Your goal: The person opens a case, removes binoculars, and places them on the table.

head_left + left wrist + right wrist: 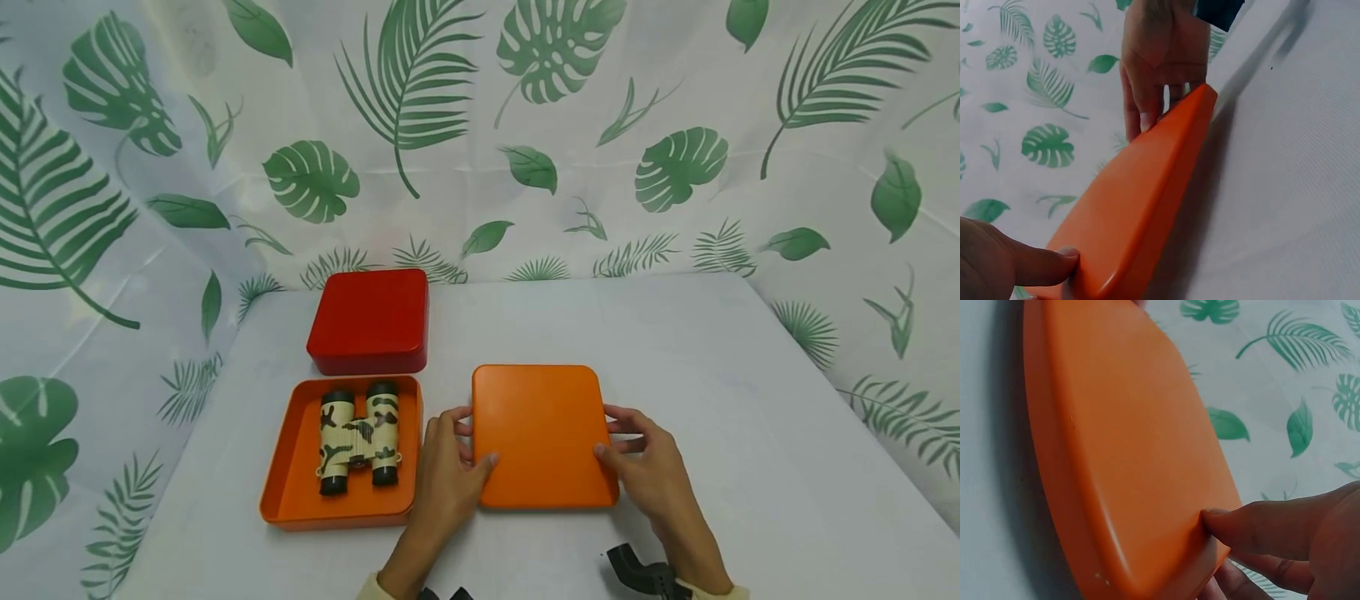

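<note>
At the far left, running on behind the white bench and round its right side, a pale cloth printed with green leaves. On the left part of the bench, an upright open orange tray with shallow walls and rounded corners. Inside it, a pair of camouflage binoculars, cream with dark patches and black ends, lying with barrels pointing from near wall to far wall. Just behind the tray, a red box, flat glossy top uppermost, near the cloth. Just beside the tray's right wall, the left hand, with a pale cuff below the wrist: gripping a square orange cover by its left edge, thumb on the top face and the other fingers along the side. Near the middle of the bench, to the right of the tray, the orange cover itself, smooth face up, with a dark shadow along its near side in both wrist views; cannot tell whether resting on the bench or held just above. At its right edge, the right hand: likewise gripping, thumb on top, other fingers around the side. At the right wrist, a black mount.
</note>
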Demonstrator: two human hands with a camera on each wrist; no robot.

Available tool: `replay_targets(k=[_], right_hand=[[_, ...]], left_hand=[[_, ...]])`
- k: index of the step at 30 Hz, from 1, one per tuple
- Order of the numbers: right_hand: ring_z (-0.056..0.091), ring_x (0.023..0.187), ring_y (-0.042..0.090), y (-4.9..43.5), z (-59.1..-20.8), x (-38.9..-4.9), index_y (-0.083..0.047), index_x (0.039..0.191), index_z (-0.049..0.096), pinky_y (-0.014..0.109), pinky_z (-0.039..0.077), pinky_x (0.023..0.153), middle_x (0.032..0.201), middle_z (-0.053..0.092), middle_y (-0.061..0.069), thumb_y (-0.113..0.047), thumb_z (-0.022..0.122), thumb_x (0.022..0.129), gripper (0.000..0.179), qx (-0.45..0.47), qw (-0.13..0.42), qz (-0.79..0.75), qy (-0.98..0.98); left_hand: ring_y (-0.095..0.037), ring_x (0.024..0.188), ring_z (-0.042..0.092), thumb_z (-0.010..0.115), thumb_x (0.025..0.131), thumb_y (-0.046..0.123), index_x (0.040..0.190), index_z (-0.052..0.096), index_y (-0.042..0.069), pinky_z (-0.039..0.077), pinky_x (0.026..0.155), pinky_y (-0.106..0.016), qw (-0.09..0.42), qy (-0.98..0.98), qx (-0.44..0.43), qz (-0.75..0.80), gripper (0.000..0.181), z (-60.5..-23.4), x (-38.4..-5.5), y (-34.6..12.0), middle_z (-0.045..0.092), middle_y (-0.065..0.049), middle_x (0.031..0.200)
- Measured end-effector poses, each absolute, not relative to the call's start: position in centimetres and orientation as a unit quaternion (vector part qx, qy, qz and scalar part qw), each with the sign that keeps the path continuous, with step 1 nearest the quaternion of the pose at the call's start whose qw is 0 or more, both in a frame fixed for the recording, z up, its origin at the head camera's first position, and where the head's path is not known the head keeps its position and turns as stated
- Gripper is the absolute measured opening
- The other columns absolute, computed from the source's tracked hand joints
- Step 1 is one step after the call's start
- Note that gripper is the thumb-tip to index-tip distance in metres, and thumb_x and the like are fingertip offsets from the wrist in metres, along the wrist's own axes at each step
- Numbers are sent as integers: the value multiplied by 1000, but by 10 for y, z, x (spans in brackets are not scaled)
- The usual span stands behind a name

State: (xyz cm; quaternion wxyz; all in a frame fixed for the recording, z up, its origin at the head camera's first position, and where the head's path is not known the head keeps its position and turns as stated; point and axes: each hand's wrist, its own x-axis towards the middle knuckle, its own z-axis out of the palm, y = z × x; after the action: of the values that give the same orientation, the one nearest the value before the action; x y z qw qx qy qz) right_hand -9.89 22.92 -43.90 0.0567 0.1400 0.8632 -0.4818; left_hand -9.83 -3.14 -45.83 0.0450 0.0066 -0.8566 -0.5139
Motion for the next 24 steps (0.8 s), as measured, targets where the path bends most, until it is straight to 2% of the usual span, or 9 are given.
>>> replay_targets(k=[13,24], right_hand=[[63,105,26,222,-451,-104,-10,150,57,25,54,71,135,62,21,-7,77,95,59,123,56,-462,876],[63,105,26,219,-452,-103,-8,150,57,23,53,75,133,62,21,-7,77,96,58,127,50,-435,890]], left_hand=[[-16,87,54,91,84,11,139,57,10,47,73,-23,18,-857,24,-514,64,-473,-102,-39,61,-10,116],[-15,87,57,90,86,16,142,59,10,50,71,-21,3,-863,34,-504,64,-474,-106,-38,62,-6,114]])
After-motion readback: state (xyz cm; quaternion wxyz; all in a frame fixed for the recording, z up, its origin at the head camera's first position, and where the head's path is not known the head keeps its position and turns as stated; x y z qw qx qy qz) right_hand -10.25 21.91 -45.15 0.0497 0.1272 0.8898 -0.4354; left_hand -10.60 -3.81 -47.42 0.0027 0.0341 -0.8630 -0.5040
